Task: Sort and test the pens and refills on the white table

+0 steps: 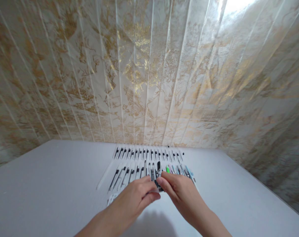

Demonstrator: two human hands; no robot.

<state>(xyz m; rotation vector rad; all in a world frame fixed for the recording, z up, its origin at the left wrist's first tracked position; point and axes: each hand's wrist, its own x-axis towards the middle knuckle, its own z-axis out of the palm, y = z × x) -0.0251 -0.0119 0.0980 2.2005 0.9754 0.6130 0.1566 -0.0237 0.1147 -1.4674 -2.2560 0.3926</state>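
Note:
My left hand [139, 194] is closed, thumb and fingertips pinched around something small and pale that the fingers mostly hide. Beside it, my right hand [180, 186] is closed too, thumb against the bent index finger. A pen with a black top [158, 165] runs down to the right fingertips, which seem to grip it; its lower part is hidden. Both hands nearly meet over a near row of pens. To the left in that row lie clear pens with black parts [126, 176]. A green-topped pen [167, 169] and pastel ones show past my right knuckles.
A far row of slim clear pens with black clips [147, 154] lies along the back of the white table [53, 184]. A long clear strip [103, 176] rests at the left. Wrinkled gold-patterned sheeting [139, 72] rises behind the table. A white item [112, 198] sits partly behind my left wrist.

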